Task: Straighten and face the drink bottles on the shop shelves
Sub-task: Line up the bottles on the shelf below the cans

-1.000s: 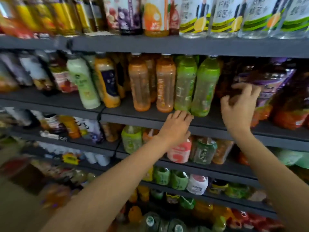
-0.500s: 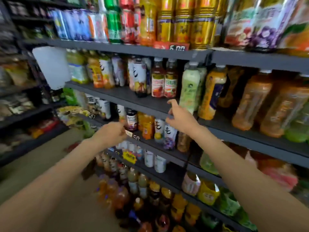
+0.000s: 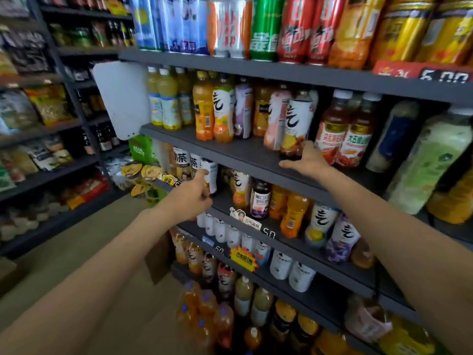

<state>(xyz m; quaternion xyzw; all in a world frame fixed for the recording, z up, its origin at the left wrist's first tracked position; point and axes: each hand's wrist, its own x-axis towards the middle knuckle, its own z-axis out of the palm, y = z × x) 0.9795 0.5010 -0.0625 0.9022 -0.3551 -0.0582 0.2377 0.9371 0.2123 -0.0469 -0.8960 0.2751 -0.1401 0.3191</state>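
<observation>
Dark shelves (image 3: pixel 245 155) carry rows of drink bottles. My left hand (image 3: pixel 192 196) grips a white-labelled tea bottle (image 3: pixel 211 172) at the front left of the third shelf, thumb up on its label and fingers curled beneath; the bottle leans slightly. My right hand (image 3: pixel 308 162) is on the second shelf, at the foot of a white-labelled bottle with dark liquid (image 3: pixel 297 124). Its thumb stretches left along the shelf and a straight finger lies against the bottle's right side. A pink-labelled bottle (image 3: pixel 275 119) leans beside it.
Red-labelled bottles (image 3: pixel 343 134) stand just right of my right hand, orange juice bottles (image 3: pixel 204 111) to its left. A white panel (image 3: pixel 120 98) hangs at the shelf's left end. Cans (image 3: pixel 263 26) fill the top shelf. An aisle floor (image 3: pixel 84 242) and snack shelves lie left.
My view has swung left along the shelves. Both hands moved left with it: the right from the pale green bottle to the dark white-labelled one, the left up onto the tea bottle.
</observation>
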